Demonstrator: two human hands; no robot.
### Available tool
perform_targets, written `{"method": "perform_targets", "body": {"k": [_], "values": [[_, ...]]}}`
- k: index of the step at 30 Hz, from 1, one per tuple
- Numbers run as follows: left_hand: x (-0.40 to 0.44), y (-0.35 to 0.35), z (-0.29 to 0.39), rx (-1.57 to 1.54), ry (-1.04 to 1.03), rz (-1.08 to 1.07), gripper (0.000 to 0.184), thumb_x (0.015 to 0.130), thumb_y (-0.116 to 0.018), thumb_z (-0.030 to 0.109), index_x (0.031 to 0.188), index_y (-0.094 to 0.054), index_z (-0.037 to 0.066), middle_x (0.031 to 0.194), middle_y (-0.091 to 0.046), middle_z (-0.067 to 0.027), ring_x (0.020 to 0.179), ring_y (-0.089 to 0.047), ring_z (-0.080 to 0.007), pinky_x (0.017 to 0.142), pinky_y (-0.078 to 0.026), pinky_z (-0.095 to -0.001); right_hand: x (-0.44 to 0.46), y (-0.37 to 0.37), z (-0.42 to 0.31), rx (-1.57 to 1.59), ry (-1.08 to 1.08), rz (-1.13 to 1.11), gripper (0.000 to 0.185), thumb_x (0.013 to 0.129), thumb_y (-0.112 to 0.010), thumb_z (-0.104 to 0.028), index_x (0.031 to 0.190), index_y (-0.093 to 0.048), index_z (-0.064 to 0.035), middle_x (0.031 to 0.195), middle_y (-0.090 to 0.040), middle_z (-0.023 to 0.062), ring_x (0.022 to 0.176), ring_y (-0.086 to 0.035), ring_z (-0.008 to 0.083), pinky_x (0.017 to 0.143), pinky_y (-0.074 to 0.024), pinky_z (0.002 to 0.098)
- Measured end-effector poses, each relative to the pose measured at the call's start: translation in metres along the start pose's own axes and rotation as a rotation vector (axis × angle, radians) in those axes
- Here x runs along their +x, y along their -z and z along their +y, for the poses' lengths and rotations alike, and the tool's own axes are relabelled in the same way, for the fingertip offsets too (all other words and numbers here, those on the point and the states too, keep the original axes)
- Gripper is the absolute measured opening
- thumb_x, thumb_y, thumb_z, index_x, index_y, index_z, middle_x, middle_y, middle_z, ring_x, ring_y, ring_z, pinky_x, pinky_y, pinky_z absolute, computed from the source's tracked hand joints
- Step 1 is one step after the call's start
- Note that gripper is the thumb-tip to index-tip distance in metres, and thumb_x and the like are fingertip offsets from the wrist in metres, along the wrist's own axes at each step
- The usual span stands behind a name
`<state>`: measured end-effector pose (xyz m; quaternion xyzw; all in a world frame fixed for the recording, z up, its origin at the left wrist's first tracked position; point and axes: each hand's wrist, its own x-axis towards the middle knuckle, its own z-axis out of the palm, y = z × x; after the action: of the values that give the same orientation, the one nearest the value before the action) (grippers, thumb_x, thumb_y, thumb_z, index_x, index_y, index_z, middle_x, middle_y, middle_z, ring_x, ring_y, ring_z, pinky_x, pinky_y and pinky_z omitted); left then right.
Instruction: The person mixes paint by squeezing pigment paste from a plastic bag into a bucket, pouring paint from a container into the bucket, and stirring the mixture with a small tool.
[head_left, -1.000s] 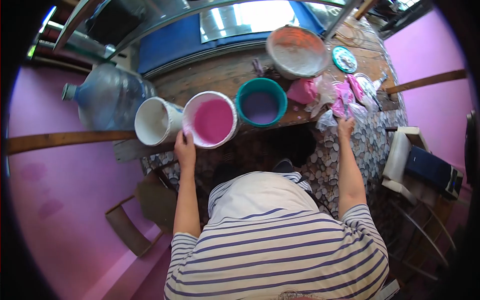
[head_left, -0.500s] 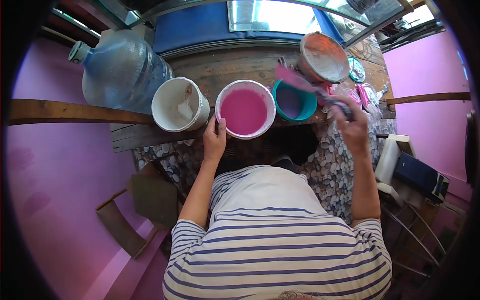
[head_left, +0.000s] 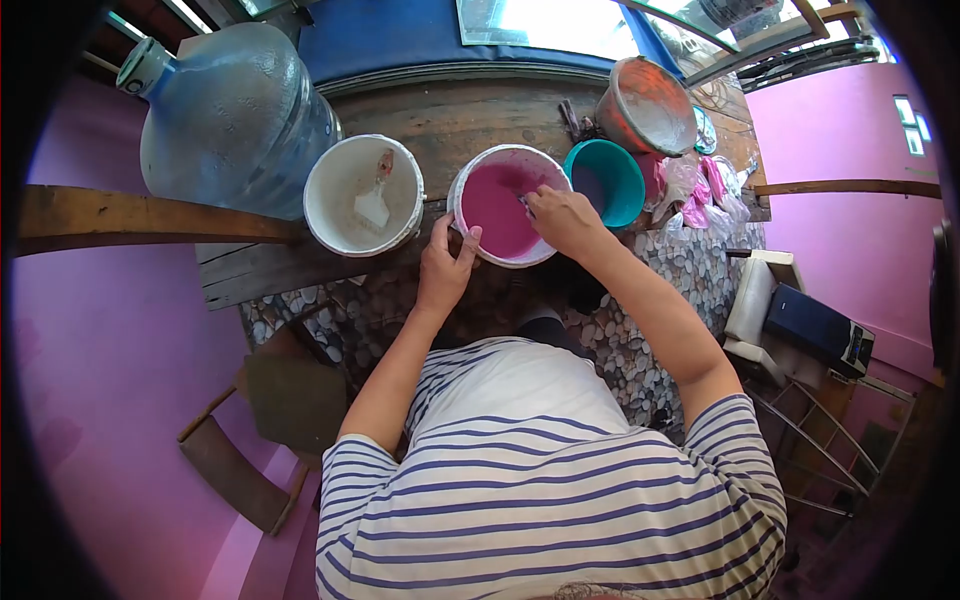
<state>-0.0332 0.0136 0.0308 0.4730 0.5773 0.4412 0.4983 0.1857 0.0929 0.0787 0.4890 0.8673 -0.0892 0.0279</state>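
Observation:
A white bucket of pink paint stands near the front edge of the wooden table. My left hand grips its left side, the thumb near the rim and the fingers round the outer wall. Over the bucket's right rim, my right hand is closed on the handle of a flat-bladed, pink-coated tool. That blade is now largely hidden by the hand and the paint. To the left stands another white bucket with a white-bladed scraper inside. A teal bucket is just right of the paint bucket.
A large clear water jug lies at the left of the table. Behind the teal bucket sits an orange-and-grey basin, with pink-stained plastic bags beside it. A wooden chair is at lower left, a black box at right.
My right hand has swung left and down from beyond the teal bucket, bringing the pink-coated tool into the paint bucket. My left hand remains on the bucket's side. The view has shifted slightly.

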Motion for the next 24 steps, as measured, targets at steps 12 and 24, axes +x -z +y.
{"method": "perform_targets", "body": {"k": [12, 24], "values": [[-0.001, -0.001, 0.001, -0.039, 0.014, -0.018, 0.047, 0.100, -0.064, 0.036, 0.126, -0.054, -0.001, 0.085, -0.068, -0.0066, 0.066, -0.067, -0.0127, 0.060, -0.053, -0.0257, 0.013, -0.002, -0.006, 0.158, -0.094, 0.089, 0.024, 0.091, -0.063, -0.025, 0.093, -0.070, -0.0024, 0.093, -0.070, 0.0164, 0.091, -0.069, 0.0355, 0.079, -0.0546, 0.0477], [0.001, -0.002, -0.002, -0.060, -0.023, -0.013, 0.052, 0.098, -0.065, 0.043, 0.125, -0.055, -0.001, 0.073, -0.064, -0.0063, 0.062, -0.066, -0.0145, 0.059, -0.051, -0.0291, -0.001, 0.012, -0.008, 0.097, -0.187, -0.077, 0.023, 0.092, -0.062, -0.023, 0.094, -0.069, -0.0015, 0.094, -0.070, 0.0174, 0.091, -0.069, 0.0368, 0.081, -0.0547, 0.0474]]}}
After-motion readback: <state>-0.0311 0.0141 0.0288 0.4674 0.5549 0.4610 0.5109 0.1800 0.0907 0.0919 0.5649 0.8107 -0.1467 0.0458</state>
